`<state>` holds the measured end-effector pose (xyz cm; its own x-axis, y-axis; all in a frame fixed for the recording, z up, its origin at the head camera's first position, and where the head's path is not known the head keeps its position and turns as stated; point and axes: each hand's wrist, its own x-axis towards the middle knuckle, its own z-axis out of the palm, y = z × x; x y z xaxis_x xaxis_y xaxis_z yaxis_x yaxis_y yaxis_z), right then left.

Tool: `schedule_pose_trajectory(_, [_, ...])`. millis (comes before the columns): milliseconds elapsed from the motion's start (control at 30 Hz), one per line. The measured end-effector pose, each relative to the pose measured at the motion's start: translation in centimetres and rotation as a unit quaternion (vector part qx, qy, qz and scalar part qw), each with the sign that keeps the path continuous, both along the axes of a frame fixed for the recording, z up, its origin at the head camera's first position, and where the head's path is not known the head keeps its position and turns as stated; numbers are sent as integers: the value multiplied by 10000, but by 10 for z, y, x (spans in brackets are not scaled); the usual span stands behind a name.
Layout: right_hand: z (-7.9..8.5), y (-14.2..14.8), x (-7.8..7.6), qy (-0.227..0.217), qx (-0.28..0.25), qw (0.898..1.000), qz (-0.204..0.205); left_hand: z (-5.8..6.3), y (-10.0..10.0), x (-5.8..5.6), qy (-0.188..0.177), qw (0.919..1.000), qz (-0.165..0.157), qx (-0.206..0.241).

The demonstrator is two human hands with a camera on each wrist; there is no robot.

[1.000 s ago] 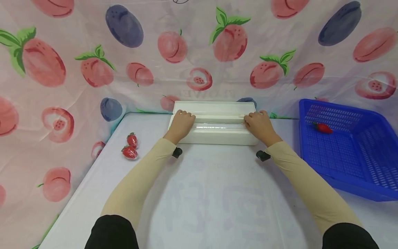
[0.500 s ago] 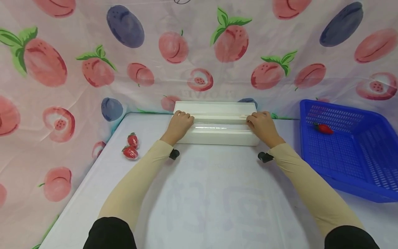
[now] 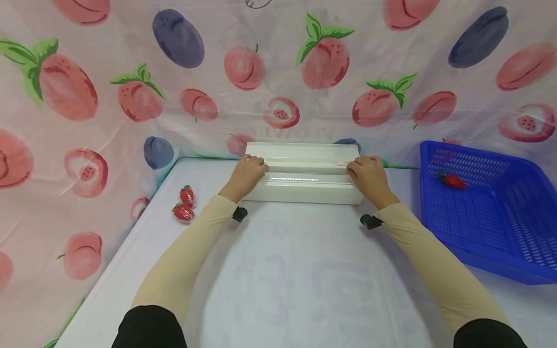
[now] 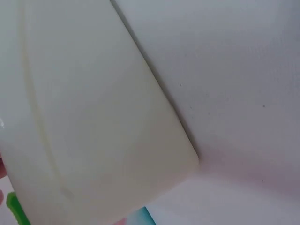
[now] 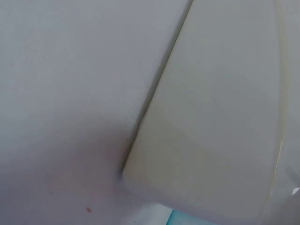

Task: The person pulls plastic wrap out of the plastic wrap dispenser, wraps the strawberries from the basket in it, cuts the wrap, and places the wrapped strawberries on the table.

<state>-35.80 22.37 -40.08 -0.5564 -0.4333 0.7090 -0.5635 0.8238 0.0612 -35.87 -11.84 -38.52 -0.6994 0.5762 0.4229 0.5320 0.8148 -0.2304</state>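
A white cling film dispenser (image 3: 304, 194) lies at the back of the table with its lid (image 3: 300, 150) raised. A strip of clear cling film (image 3: 306, 178) shines along its opening. At the dispenser's left end, my left hand (image 3: 246, 175) has its fingers curled over and pinches the film's edge. My right hand (image 3: 370, 180) does the same at the right end. Both wrist views are mostly filled by the smooth dispenser body (image 4: 103, 117), (image 5: 211, 117); the fingertips' grip is largely hidden there.
Two strawberries (image 3: 183, 212) in shiny wrap lie on the white tabletop (image 3: 296, 270) to the left. A blue plastic basket (image 3: 483, 263) stands on the right, with one strawberry (image 3: 453, 181) inside. Behind the dispenser hangs a fruit-printed cloth (image 3: 283, 58).
My left hand has slid a little left along the dispenser, and my right hand has shifted slightly right. The lid stays raised, and the strawberries and basket stay where they were.
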Motion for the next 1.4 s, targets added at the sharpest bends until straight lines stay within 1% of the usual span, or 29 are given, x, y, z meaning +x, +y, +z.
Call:
schedule_pose_trajectory(167, [0,0,1,197,-29,9998,-41,1,-4,1,-169,9994,152,265])
schedule_pose_trajectory(267, [0,0,1,235,-63,9997,-59,2,-4,2,-240,9985,226,426])
schedule_pose_trajectory(600, [5,-1,2,198,-248,9994,-114,7,-4,5,0,9968,290,746])
schedule_pose_trajectory(733, [7,-1,4,185,-273,9994,-136,7,-4,6,233,9959,264,838])
schedule_pose_trajectory(967, [8,0,6,175,-346,9990,-230,3,-4,11,805,9926,224,886])
schedule_pose_trajectory(1133, [11,0,8,208,-406,9984,-320,3,-4,13,1007,9898,344,947])
schedule_pose_trajectory(1233, [13,0,9,233,-457,9979,-384,2,-5,14,1104,9882,359,998])
schedule_pose_trajectory(1400, [14,0,11,284,-518,9972,-463,1,-6,16,1459,9820,187,1182])
